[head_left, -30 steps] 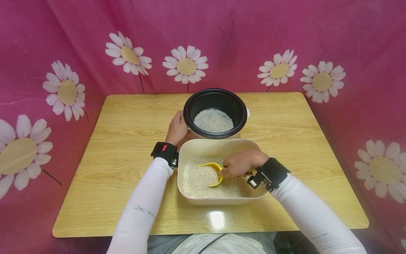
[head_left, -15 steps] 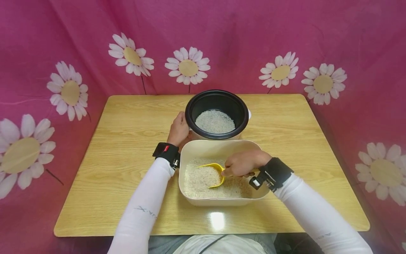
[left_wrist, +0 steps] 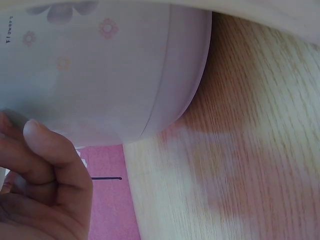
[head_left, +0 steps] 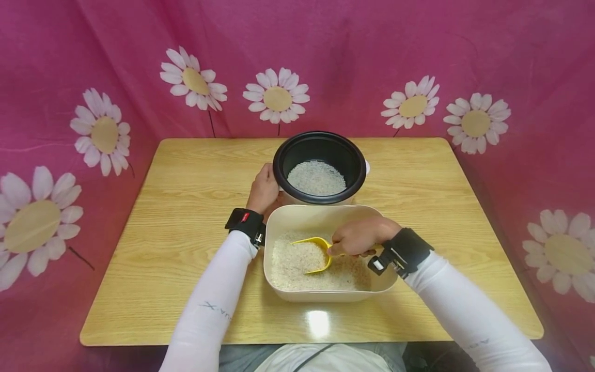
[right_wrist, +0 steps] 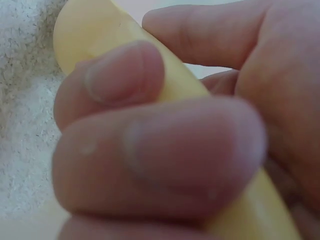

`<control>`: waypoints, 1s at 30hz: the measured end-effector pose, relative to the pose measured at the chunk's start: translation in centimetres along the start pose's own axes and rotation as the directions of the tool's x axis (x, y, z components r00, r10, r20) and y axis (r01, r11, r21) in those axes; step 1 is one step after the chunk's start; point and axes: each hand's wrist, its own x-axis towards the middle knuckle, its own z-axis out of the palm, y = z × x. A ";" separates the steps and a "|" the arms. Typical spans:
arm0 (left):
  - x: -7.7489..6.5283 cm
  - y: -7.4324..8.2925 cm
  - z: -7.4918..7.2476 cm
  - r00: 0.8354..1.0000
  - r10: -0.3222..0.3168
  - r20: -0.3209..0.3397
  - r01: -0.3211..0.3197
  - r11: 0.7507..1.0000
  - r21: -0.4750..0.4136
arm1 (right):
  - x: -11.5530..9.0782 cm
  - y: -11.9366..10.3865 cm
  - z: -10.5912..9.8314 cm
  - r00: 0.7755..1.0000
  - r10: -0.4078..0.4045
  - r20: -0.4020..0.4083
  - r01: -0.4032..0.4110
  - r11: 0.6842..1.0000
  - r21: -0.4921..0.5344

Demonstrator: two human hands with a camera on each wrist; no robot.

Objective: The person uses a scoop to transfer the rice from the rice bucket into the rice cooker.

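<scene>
My right hand (head_left: 359, 236) grips the handle of a yellow scoop (head_left: 329, 258) inside a cream rectangular tub (head_left: 290, 219). The scoop lies low in the tub's rice (head_left: 283, 271), with rice inside its bowl. In the right wrist view, curled fingers wrap the scoop's yellow handle (right_wrist: 180, 80). Behind the tub stands a rice cooker (left_wrist: 100, 90) with pale flowered sides and a black pot (head_left: 337, 150); white rice (head_left: 317, 178) covers the pot's bottom. At the cooker's left side my left hand (head_left: 263, 191) holds it with bent fingers, where its handle is mostly hidden.
Both vessels stand close together on a wooden table (head_left: 200, 186). A white side handle (head_left: 368, 167) sticks out at the cooker's right. Pink cloth (head_left: 344, 62) with printed daisies hangs behind and on both sides.
The scoop stays in the tub's rice, shifted very slightly right with the right hand. The left hand keeps its place at the cooker. The whole head view has shifted a little.
</scene>
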 end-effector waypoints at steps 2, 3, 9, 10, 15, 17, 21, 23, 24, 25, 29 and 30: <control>0.0 0.0 0.0 1.000 -0.002 0.002 0.003 1.000 -0.006 | 0.0 -0.1 -0.1 1.000 0.000 0.005 0.000 1.000 0.001; 0.1 -0.1 0.0 1.000 -0.003 0.001 0.003 1.000 -0.004 | 0.0 -0.1 -0.1 1.000 0.000 0.004 0.000 1.000 -0.006; 0.1 -0.2 0.1 1.000 -0.002 -0.004 0.002 1.000 0.001 | -0.2 -0.3 -0.3 1.000 -0.009 -0.004 0.009 1.000 -0.016; 0.1 -0.1 0.1 1.000 -0.002 -0.003 0.002 1.000 -0.001 | -0.3 -0.3 -0.3 1.000 -0.008 -0.011 0.007 1.000 -0.022; 0.1 -0.2 0.0 1.000 0.001 -0.007 -0.001 1.000 0.009 | -0.5 -0.2 -0.4 0.999 0.010 -0.041 -0.011 0.999 -0.030; 0.1 -0.2 0.0 1.000 0.002 -0.008 -0.002 1.000 0.017 | -0.5 -0.2 -0.4 0.999 0.012 -0.042 -0.013 1.000 -0.020; 0.1 -0.2 -0.1 1.000 -0.001 -0.005 0.001 1.000 0.021 | -0.6 -0.3 -0.5 0.999 0.002 -0.048 -0.003 1.000 -0.022; 0.1 -0.2 -0.1 1.000 -0.003 -0.004 0.003 1.000 0.020 | -0.7 -0.4 -0.6 0.999 -0.006 -0.054 0.005 1.000 -0.026; 0.1 -0.3 -0.1 1.000 -0.005 -0.004 0.005 1.000 0.019 | -0.7 -0.4 -0.6 0.999 -0.010 -0.053 0.009 1.000 -0.026; 0.1 -0.3 -0.1 1.000 -0.005 -0.004 0.005 1.000 0.018 | -0.8 -0.4 -0.7 0.999 -0.010 -0.050 0.009 1.000 -0.019; 0.1 -0.3 -0.1 1.000 0.002 -0.008 -0.001 1.000 0.024 | -1.0 -0.5 -0.9 0.999 -0.006 -0.037 0.007 1.000 0.014; 0.1 -0.3 -0.1 1.000 0.001 -0.009 -0.001 1.000 0.024 | -1.1 -0.5 -0.9 1.000 -0.004 -0.031 0.005 1.000 0.031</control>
